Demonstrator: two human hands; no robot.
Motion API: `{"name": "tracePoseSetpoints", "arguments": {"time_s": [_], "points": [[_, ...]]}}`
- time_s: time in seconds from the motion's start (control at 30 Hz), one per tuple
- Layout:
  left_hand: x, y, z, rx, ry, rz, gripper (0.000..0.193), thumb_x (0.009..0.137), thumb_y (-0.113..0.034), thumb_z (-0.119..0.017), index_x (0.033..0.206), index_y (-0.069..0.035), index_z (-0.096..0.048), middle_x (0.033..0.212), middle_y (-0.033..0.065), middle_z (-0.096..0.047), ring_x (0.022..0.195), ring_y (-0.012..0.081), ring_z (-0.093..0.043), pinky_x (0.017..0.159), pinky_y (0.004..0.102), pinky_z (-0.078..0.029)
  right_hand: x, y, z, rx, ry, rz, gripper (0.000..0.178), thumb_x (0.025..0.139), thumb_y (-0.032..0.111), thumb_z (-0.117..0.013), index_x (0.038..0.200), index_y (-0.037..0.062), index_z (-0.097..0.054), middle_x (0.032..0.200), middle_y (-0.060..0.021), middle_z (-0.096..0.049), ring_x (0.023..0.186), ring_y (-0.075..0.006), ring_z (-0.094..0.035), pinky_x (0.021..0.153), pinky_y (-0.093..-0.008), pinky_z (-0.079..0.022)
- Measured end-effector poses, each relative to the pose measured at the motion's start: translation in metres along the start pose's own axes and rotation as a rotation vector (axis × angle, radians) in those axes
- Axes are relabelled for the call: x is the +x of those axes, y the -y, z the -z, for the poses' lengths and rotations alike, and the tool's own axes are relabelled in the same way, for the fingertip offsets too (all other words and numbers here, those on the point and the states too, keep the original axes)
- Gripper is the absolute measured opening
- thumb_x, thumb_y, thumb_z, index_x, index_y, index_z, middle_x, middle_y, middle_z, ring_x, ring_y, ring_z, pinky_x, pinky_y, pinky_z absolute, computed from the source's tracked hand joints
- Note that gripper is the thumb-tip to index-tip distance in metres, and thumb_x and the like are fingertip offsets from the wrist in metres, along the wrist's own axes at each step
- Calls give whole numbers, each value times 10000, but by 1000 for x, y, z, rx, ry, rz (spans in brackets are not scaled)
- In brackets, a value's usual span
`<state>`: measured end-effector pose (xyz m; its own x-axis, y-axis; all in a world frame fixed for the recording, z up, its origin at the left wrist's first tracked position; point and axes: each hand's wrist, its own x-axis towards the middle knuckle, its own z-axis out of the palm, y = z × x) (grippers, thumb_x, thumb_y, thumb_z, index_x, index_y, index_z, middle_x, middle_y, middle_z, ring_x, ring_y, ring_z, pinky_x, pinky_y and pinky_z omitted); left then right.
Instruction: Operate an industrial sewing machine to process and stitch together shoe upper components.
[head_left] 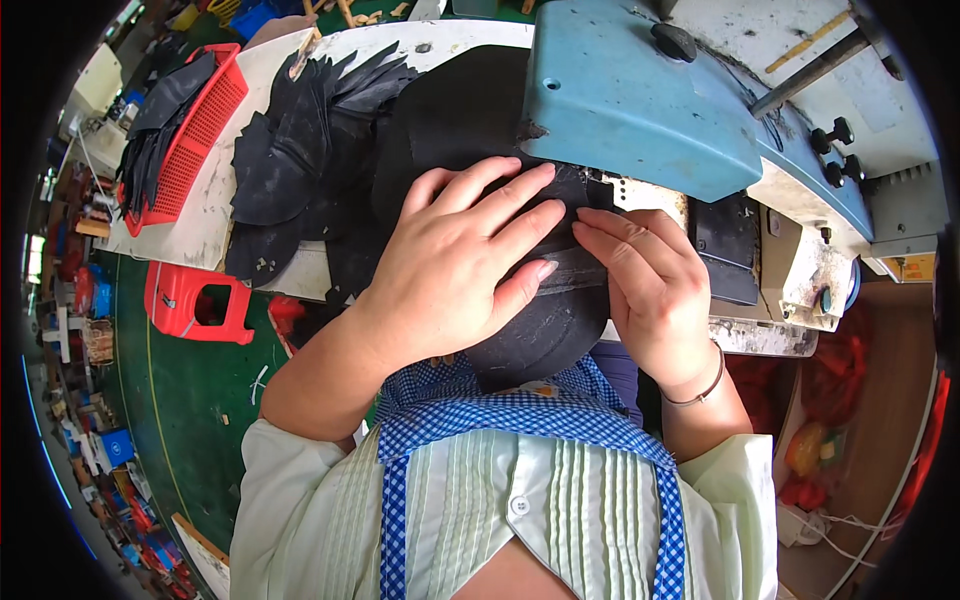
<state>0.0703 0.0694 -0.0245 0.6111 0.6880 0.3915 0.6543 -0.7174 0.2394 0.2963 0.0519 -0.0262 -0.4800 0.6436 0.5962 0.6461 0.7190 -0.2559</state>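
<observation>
A black leather-like piece (pixel 537 335) lies under both hands at the front edge of the blue machine (pixel 640 110). My left hand (pixel 460 255) rests flat on it, fingers stretched out and slightly apart, with the fingertips close to the machine's lower edge. At the piece's right edge my right hand (pixel 650 285) holds it in a pinch between thumb and fingers, just below the machine's working part. That part is mostly hidden by the blue cover and my fingers. More black cut pieces (pixel 290 150) lie in a loose pile on the table to the left of my left hand.
A red plastic basket (pixel 205 140) with black pieces stands at the table's far left. Below it, on the green floor (pixel 190 400), is a red stool (pixel 200 303). The machine's black knobs (pixel 835 140) project at the right, above a wooden compartment (pixel 880 380) with red bags.
</observation>
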Motion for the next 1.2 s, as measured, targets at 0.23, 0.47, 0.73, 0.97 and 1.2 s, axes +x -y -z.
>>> {"name": "tracePoseSetpoints", "arguments": {"time_s": [0.23, 0.47, 0.73, 0.97, 1.2], "points": [[8, 6, 3, -44, 26, -48, 400, 895, -231, -683, 1253, -54, -660, 1432, 100, -598, 1294, 317, -533, 1036, 453, -399, 1, 0, -1, -8, -19, -9, 416, 664, 7, -659, 1070, -58, -719, 1098, -170, -721, 913, -309, -662, 808, -382, -578], [1, 0, 8, -39, 52, -42, 434, 849, -246, -720, 1241, -65, -679, 1437, 110, -586, 1270, 336, -535, 1027, 459, -423, -2, -2, 0, 47, -8, 12, 392, 675, 14, -654, 1055, -59, -708, 1105, -169, -718, 924, -323, -658, 825, -402, -574], [13, 5, 0, -55, -3, -33, 454, 838, -244, -740, 1249, -64, -674, 1335, 119, -617, 1042, 342, -539, 947, 441, -440, 7, 2, 3, 15, 67, -92, 335, 733, -122, -625, 1059, -49, -651, 1239, -174, -706, 972, -352, -649, 858, -429, -548], [12, 3, 0, -83, -29, -43, 427, 822, -247, -752, 1181, -29, -674, 1334, 131, -619, 1199, 356, -543, 984, 467, -454, 2, -3, 4, -10, 116, -95, 322, 766, 42, -630, 1080, -18, -669, 1288, -155, -685, 1077, -317, -632, 913, -421, -531], [17, 3, 0, -78, -26, -9, 419, 828, -250, -752, 1180, -37, -675, 1245, 122, -644, 1180, 359, -549, 980, 467, -454, 5, -2, 4, 39, 68, -113, 297, 751, -2, -644, 1045, -32, -673, 1242, -171, -701, 1047, -322, -652, 910, -428, -540]]}}
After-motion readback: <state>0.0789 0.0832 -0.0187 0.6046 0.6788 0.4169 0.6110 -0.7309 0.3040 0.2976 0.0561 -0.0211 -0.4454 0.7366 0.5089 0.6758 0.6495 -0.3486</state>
